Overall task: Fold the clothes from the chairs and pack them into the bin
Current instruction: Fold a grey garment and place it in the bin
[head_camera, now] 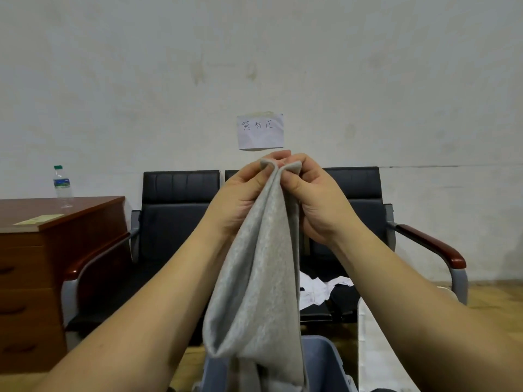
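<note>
while both of my hands are raised at the centre of the view, i have the light grey knit fabric garment hanging between them. my left hand pinches one top corner between thumb and curled fingers, and my right hand pinches the other corner the same way, knuckles nearly touching, so the two corners sit pressed together just below the handwritten white paper note on the wall. the cloth drops straight down in a long doubled fold, its lower end reaching into the blue-grey plastic bin at six o'clock.

behind, at nine to three o'clock, stands the pair of black padded chairs with wooden armrests. on the right seat, at about four o'clock from my hands, a crumpled white garment lies waiting on something dark that i cannot make out. a brown wooden desk at nine o'clock carries a clear plastic water bottle with a green cap.

i judge the fold is only half made. the risk is that the thin pinch on the corners slips, since the weight hangs from two small grips, and the halves would slide out of line. lowering it now could also let the tail bunch up in the bin, spoiling the fold and crowding what follows.
</note>
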A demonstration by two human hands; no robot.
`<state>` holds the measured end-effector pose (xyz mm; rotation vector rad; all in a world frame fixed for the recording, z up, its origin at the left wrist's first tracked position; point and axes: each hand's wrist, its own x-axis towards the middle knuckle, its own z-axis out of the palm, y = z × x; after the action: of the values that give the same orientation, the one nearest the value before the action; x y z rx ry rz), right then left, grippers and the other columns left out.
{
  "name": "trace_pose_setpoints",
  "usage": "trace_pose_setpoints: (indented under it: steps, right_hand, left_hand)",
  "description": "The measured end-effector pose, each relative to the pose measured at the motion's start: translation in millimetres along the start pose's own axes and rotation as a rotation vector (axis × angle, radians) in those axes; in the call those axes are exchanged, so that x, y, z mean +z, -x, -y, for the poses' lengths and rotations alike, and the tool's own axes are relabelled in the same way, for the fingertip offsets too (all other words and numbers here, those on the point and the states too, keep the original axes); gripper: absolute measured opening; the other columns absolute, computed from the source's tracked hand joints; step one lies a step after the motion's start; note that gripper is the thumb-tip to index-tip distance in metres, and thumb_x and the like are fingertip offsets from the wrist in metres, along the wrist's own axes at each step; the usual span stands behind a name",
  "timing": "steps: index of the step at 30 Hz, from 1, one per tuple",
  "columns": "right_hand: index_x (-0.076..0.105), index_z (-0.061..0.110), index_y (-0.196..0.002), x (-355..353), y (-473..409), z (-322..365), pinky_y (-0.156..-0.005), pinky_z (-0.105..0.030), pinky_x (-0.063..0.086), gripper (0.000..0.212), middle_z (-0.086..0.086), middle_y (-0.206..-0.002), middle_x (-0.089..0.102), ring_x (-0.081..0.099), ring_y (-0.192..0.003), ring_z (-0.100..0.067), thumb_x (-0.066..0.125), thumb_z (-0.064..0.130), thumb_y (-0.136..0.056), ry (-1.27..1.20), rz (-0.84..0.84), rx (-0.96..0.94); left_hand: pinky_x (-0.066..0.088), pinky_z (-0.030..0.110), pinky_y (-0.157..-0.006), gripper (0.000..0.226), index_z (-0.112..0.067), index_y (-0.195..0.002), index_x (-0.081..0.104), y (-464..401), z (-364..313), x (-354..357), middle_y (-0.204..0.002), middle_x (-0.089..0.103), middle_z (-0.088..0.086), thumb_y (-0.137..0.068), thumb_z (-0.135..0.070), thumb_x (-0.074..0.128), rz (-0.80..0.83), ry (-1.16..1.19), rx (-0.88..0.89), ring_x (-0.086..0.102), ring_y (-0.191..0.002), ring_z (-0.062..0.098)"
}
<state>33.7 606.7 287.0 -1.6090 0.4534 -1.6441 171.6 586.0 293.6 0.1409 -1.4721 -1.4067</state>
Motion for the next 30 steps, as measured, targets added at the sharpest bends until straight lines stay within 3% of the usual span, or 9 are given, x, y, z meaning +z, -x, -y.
trace_pose_setpoints:
  steps: [8, 11, 13, 19, 22, 24, 26, 28, 30]
  right_hand:
    - [0.071, 0.024, -0.080, -3, -9, -8, -0.093, -0.036, 0.051, 0.009, -0.001, -0.095, 0.070, 0.065, -0.092, -0.016, 0.070, 0.015, -0.082, 0.017, 0.018, 0.061]
    - [0.070, 0.025, -0.079, -7, -12, -9, -0.102, -0.043, 0.047, 0.009, -0.008, -0.110, 0.070, 0.062, -0.104, -0.024, 0.070, 0.016, -0.082, 0.036, 0.042, 0.087]
    - [0.065, 0.019, -0.083, -10, -12, -9, -0.094, -0.038, 0.051, 0.009, -0.005, -0.104, 0.070, 0.064, -0.096, -0.021, 0.072, 0.014, -0.082, 0.044, 0.056, 0.104]
    - [0.061, 0.020, -0.077, -21, -13, -7, -0.089, -0.036, 0.050, 0.018, -0.002, -0.087, 0.066, 0.064, -0.087, -0.015, 0.075, 0.011, -0.085, 0.408, 0.014, 0.100]
    - [0.057, 0.016, -0.082, -30, -14, -9, -0.081, -0.032, 0.048, 0.018, 0.002, -0.080, 0.062, 0.059, -0.079, -0.011, 0.074, 0.014, -0.087, 0.538, -0.043, 0.123]
    - [0.056, 0.018, -0.081, -35, -16, -11, -0.082, -0.035, 0.048, 0.020, 0.002, -0.080, 0.063, 0.059, -0.080, -0.011, 0.075, 0.016, -0.087, 0.567, -0.070, 0.135]
    - [0.056, 0.021, -0.079, -43, -19, -13, -0.087, -0.041, 0.050, 0.022, 0.004, -0.080, 0.064, 0.060, -0.082, -0.011, 0.077, 0.020, -0.085, 0.618, -0.086, 0.140]
    - [0.057, 0.022, -0.081, -52, -20, -14, -0.092, -0.044, 0.050, 0.020, 0.006, -0.081, 0.063, 0.060, -0.082, -0.009, 0.076, 0.026, -0.085, 0.690, -0.103, 0.148]
    - [0.058, 0.022, -0.087, -64, -20, -14, -0.091, -0.041, 0.050, 0.017, 0.007, -0.085, 0.062, 0.058, -0.083, -0.008, 0.074, 0.029, -0.087, 0.754, -0.110, 0.161]
  left_hand:
    - [0.056, 0.017, -0.074, 0.025, -0.010, -0.116, 0.063, -5, 3, -2, -0.091, 0.076, -0.013, -0.093, -0.019, 0.059, -0.104, -0.091, 0.052, 0.072, -0.088, 0.004]
    - [0.053, 0.012, -0.069, 0.042, -0.022, -0.138, 0.051, -9, 3, -5, -0.114, 0.068, -0.011, -0.097, -0.025, 0.059, -0.148, -0.235, -0.016, 0.067, -0.103, 0.005]
    - [0.054, 0.015, -0.071, 0.060, -0.022, -0.144, 0.044, -10, 2, -9, -0.122, 0.062, 0.000, -0.089, -0.036, 0.064, -0.146, -0.233, -0.141, 0.065, -0.105, 0.009]
    - [0.058, 0.040, -0.089, 0.050, -0.017, -0.117, 0.066, -13, 0, -36, -0.103, 0.074, 0.005, -0.085, -0.055, 0.070, -0.101, -0.539, -0.352, 0.072, -0.098, 0.025]
    - [0.052, 0.034, -0.085, 0.061, -0.019, -0.098, 0.075, -2, -3, -48, -0.089, 0.073, 0.000, -0.077, -0.073, 0.054, 0.021, -0.563, -0.419, 0.068, -0.083, 0.017]
    - [0.053, 0.033, -0.086, 0.062, -0.024, -0.101, 0.075, 10, -3, -57, -0.096, 0.075, -0.003, -0.069, -0.075, 0.062, 0.147, -0.604, -0.513, 0.071, -0.087, 0.013]
    - [0.055, 0.039, -0.092, 0.049, -0.032, -0.106, 0.072, 17, 4, -73, -0.101, 0.076, -0.008, -0.068, -0.063, 0.078, 0.237, -0.993, -0.548, 0.072, -0.094, 0.012]
    - [0.058, 0.040, -0.088, 0.022, -0.033, -0.100, 0.073, 19, 13, -88, -0.096, 0.075, -0.007, -0.080, -0.042, 0.076, 0.197, -1.309, -0.575, 0.072, -0.091, 0.014]
    - [0.060, 0.032, -0.079, 0.009, -0.024, -0.095, 0.074, 20, 19, -102, -0.090, 0.076, -0.001, -0.087, -0.026, 0.071, 0.108, -1.264, -0.594, 0.072, -0.087, 0.018]
